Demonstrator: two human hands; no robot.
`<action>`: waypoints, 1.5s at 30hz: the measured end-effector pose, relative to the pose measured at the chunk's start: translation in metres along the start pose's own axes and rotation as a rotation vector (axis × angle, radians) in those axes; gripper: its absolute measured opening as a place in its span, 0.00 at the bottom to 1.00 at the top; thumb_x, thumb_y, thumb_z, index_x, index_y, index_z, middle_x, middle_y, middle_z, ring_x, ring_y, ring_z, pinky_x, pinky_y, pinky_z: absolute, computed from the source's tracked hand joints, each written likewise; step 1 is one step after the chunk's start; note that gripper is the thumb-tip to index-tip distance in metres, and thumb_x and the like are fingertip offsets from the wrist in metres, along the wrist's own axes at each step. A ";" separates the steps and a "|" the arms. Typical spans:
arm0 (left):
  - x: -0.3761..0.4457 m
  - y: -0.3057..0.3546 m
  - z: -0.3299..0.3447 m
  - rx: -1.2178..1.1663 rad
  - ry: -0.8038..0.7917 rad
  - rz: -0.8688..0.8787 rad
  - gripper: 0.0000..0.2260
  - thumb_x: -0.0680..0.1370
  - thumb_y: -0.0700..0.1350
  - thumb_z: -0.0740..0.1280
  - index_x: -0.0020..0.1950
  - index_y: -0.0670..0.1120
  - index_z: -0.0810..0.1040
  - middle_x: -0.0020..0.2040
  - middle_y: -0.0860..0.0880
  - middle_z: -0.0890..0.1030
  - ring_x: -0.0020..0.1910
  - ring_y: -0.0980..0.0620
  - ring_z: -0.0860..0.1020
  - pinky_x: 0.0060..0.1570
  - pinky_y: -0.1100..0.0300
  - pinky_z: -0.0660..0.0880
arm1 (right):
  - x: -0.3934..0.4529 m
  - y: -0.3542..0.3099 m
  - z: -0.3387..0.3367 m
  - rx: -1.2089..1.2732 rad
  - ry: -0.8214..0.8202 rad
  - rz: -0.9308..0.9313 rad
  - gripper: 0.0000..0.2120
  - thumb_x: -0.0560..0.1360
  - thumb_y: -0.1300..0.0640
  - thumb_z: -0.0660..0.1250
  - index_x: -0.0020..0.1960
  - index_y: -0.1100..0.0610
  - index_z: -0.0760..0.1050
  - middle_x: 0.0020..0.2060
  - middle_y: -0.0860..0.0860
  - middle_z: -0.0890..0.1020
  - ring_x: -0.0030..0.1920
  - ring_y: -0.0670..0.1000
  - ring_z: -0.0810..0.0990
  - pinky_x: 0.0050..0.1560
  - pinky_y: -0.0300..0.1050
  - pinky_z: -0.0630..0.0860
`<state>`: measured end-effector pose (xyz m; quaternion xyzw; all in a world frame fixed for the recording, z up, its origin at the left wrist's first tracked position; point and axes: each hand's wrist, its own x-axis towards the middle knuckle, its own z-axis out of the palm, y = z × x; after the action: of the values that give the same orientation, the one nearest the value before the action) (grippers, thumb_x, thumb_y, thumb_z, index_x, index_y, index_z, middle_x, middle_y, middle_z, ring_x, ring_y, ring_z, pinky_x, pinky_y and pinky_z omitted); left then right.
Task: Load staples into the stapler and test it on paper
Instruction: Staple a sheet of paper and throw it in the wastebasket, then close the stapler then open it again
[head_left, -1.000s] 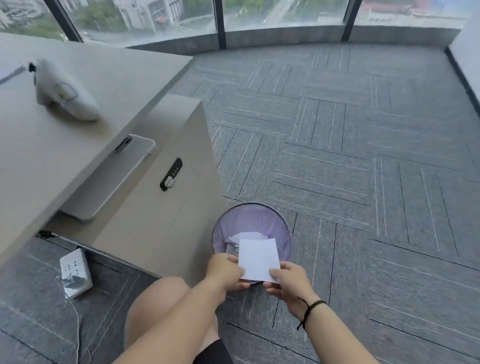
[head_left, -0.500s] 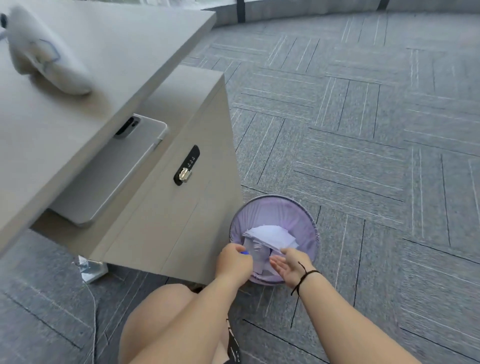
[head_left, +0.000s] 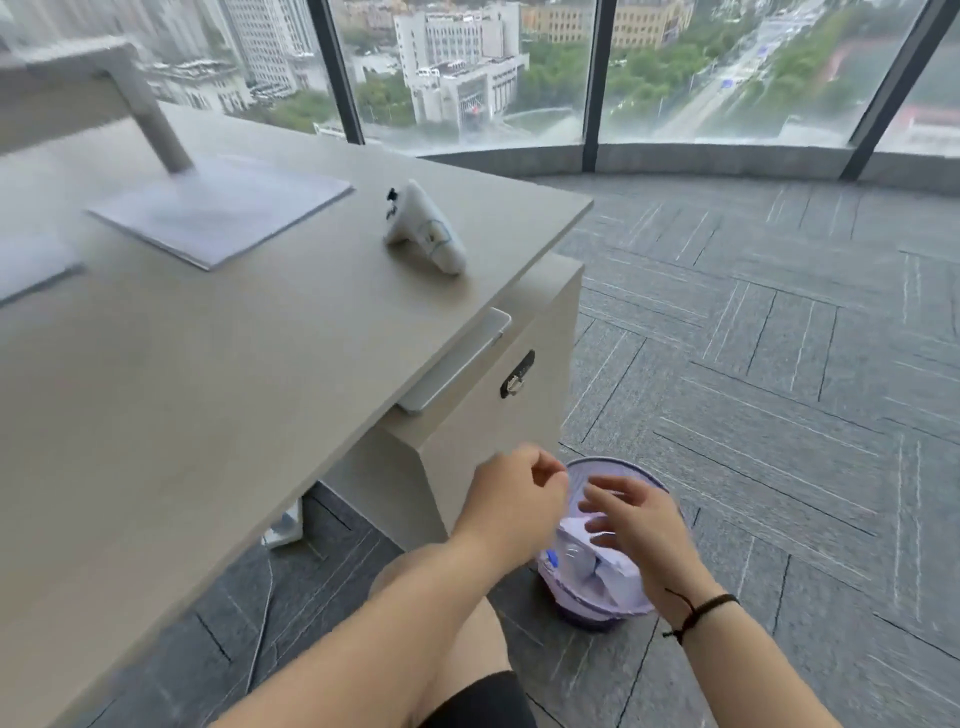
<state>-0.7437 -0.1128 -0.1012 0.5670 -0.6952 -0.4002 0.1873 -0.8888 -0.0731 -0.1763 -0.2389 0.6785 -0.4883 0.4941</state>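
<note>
Beside a window-side office surface, a seated person holds both hands over a lined bin of discarded paper, left hand loosely curled, right hand spread, both apparently empty; no stapler is visible.

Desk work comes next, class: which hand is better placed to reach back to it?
Probably the left hand: it is beside the desk, while the right hand hovers over the bin, farther away.

No readable text, labels, brands or numbers anywhere in view.
</note>
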 end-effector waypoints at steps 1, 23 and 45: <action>-0.014 0.011 -0.022 -0.008 0.036 0.046 0.06 0.77 0.45 0.66 0.47 0.48 0.83 0.43 0.53 0.85 0.44 0.55 0.81 0.45 0.64 0.76 | -0.016 -0.021 0.009 -0.031 -0.033 -0.095 0.08 0.75 0.61 0.71 0.54 0.59 0.81 0.40 0.57 0.87 0.34 0.51 0.81 0.37 0.44 0.79; -0.372 -0.174 -0.349 0.289 1.003 -0.132 0.06 0.74 0.44 0.73 0.49 0.53 0.82 0.46 0.59 0.83 0.43 0.61 0.76 0.40 0.76 0.66 | -0.310 -0.096 0.358 -0.485 -0.960 -0.827 0.16 0.67 0.50 0.78 0.53 0.41 0.80 0.48 0.43 0.84 0.36 0.47 0.81 0.39 0.49 0.81; -0.386 -0.228 -0.373 0.173 0.854 -0.207 0.12 0.74 0.50 0.73 0.55 0.61 0.77 0.44 0.64 0.79 0.45 0.66 0.75 0.40 0.71 0.68 | -0.312 -0.095 0.432 -0.657 -1.237 -0.756 0.09 0.68 0.52 0.77 0.47 0.46 0.82 0.37 0.48 0.84 0.29 0.46 0.75 0.31 0.42 0.72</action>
<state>-0.2208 0.1131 0.0252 0.7615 -0.5262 -0.0870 0.3683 -0.3897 -0.0446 0.0303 -0.8142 0.2634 -0.1765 0.4863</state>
